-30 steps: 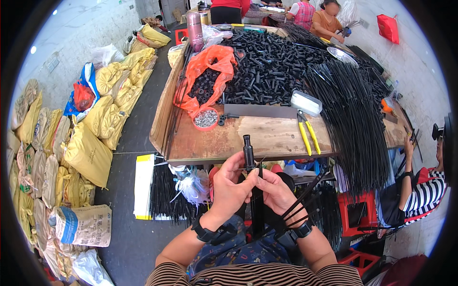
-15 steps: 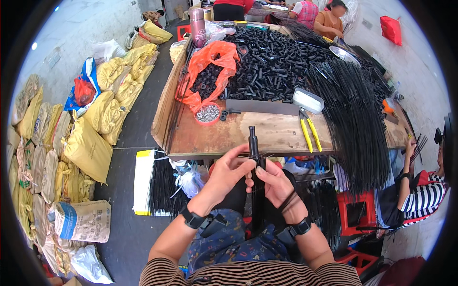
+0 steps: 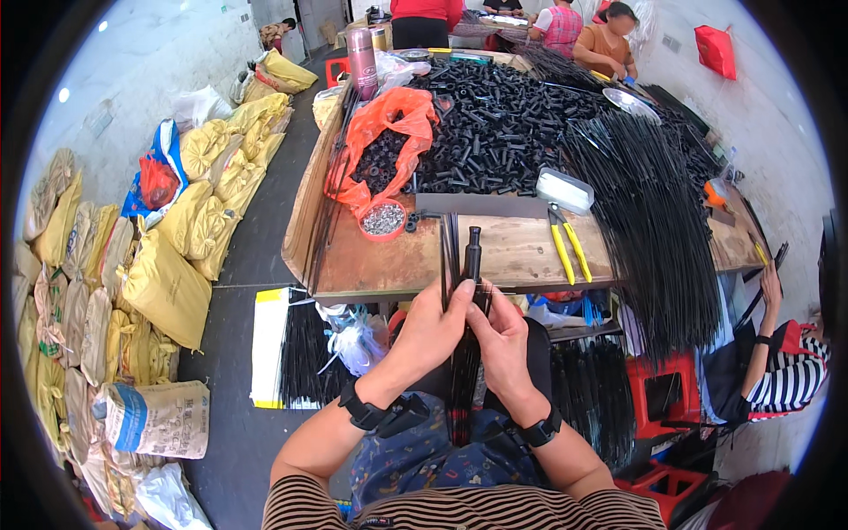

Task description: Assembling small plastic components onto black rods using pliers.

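At the near edge of the table, my left hand (image 3: 427, 334) and my right hand (image 3: 503, 343) are closed together on one piece of work. A black ribbed tube fitting (image 3: 473, 251) stands upright between them, its lower part hidden by my fingers. Several thin black rods (image 3: 450, 247) stick up beside it, at my left fingers and thumb. My right thumb presses just below the tube. More black rods (image 3: 463, 389) hang down from my hands toward my lap.
A heap of black tube fittings (image 3: 495, 124) covers the far table. An orange bag (image 3: 408, 104), a bowl of small metal parts (image 3: 382, 220), yellow-handled pliers (image 3: 571, 246) and a clear plastic box (image 3: 565, 190) lie nearer. Rods (image 3: 658, 238) overhang the right edge. A co-worker's arm (image 3: 761, 340) is at right.
Several rods now point upward left of the tube, where they were not before. My left hand has shifted slightly right and up against the work; the tube has tipped little.
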### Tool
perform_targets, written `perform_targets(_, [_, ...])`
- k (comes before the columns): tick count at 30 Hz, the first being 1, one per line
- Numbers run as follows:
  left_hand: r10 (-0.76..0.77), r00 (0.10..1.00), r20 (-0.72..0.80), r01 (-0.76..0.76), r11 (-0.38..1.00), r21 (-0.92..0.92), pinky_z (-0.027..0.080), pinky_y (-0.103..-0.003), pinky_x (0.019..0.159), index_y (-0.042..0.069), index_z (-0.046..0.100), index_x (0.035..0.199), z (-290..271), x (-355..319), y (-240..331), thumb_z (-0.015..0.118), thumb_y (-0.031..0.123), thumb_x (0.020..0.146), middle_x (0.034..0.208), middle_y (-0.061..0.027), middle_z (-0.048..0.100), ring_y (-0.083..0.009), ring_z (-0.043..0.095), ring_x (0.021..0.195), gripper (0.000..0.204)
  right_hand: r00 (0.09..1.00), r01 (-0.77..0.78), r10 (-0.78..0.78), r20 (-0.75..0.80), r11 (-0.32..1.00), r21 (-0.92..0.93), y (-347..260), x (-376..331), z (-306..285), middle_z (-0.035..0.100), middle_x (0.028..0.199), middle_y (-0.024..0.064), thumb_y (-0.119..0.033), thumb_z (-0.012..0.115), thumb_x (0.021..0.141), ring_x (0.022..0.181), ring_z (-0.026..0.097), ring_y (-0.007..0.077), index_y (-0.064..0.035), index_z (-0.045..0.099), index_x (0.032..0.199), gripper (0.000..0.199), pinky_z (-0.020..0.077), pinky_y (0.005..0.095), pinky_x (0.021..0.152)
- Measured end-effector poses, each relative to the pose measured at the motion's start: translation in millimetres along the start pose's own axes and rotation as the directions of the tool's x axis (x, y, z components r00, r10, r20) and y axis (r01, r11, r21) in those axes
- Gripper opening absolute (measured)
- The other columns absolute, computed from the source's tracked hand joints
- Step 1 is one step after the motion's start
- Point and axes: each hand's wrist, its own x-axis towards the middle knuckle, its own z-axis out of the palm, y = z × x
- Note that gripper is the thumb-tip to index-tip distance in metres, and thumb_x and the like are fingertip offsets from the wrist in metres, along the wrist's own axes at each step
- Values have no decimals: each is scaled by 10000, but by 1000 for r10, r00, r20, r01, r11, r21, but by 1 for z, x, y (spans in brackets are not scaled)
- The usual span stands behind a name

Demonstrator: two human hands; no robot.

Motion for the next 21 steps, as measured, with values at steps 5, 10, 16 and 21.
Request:
perform_targets(5, [-116, 990, 81, 136, 936, -324, 394, -194, 630, 53, 621, 1162, -3, -2, -4, 525, 241, 1000, 978, 21, 651, -13, 502, 757, 266, 980, -198, 197, 29, 958, 209, -4, 3, -9, 665, 1044, 50, -42, 634, 911, 930, 626, 93, -14, 597, 1083, 178, 495, 246, 818])
perform_targets(10, [-168, 980, 102, 188, 954, -235, 470, -252, 713, -1, 625, 1098, -10, -1, -1, 521, 218, 998, 904, -12, 652, -83, 570, 798, 262, 925, -352, 283, 254, 889, 292, -2, 15, -22, 665, 1009, 29, -43, 635, 912, 902, 616, 77, -26, 605, 1086, 178, 489, 232, 802])
perform_targets(16, [-64, 998, 19, 66, 978, -197, 474, -268, 825, -18, 620, 1098, 0, 6, -6, 509, 251, 1006, 995, -65, 676, -113, 612, 912, 305, 992, -114, 106, 76, 986, 123, 7, 9, -6, 647, 971, -12, -94, 621, 937, 859, 579, 41, -11, 611, 1095, 179, 459, 201, 772])
perform_targets(21, [-111, 989, 96, 143, 875, -462, 480, -279, 842, -13, 633, 1073, -6, 10, -8, 519, 280, 999, 1019, -80, 678, -128, 623, 931, 323, 985, -150, 154, 81, 987, -56, 3, 9, -15, 606, 874, -50, -127, 606, 951, 780, 515, 22, -18, 635, 1026, 135, 417, 185, 707])
